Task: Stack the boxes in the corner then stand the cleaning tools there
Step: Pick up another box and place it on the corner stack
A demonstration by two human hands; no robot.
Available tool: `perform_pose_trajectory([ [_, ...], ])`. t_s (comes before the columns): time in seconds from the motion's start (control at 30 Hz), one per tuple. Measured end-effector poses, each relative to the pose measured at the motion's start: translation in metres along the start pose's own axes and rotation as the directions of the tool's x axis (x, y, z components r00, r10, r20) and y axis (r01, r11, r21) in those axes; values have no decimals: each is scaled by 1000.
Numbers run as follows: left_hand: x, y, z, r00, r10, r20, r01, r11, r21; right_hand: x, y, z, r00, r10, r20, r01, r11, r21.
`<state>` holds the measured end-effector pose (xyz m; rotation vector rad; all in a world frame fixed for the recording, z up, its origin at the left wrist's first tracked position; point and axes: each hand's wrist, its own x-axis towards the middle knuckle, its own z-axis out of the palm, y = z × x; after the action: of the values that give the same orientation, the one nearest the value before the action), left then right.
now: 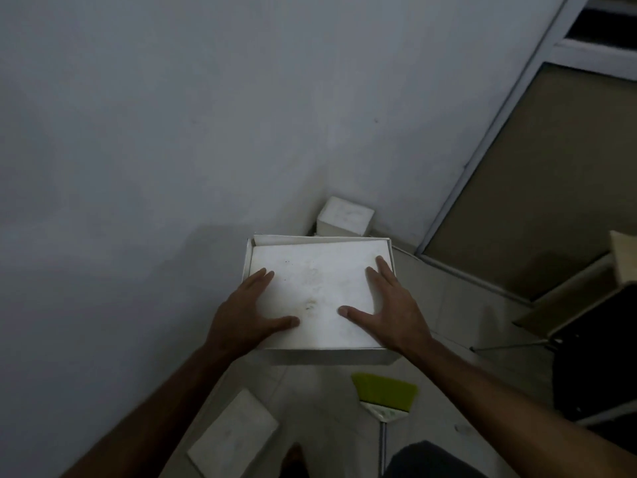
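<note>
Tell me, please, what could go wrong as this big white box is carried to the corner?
The large white box is held only at its sides by the left hand and right hand, so it might tip. Its lid sits slightly askew and could slide. The broom and the flat box lie on the floor near the feet, likely trip hazards. The small box already occupies the corner, so stacking may be unstable.
</note>
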<state>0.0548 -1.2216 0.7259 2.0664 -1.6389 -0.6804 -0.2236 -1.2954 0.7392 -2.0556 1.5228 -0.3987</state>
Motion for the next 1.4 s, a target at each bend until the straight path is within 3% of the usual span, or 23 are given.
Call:
perform_pose_trajectory([
  [0.33,168,43,0,986,144,89,-145,989,0,115,39,-27,984,135,-112,-134,991,23],
  [0.77,401,51,81,967,149,205,-159,987,35,307,146,-13,962,253,-100,-244,965,95],
  [1.07,520,11,136,947,128,296,-155,986,69,408,195,49,941,331,-75,-320,939,125],
  [1.4,629,-105,240,920,181,348,-216,974,63,494,264,196,907,406,-108,-389,909,153],
])
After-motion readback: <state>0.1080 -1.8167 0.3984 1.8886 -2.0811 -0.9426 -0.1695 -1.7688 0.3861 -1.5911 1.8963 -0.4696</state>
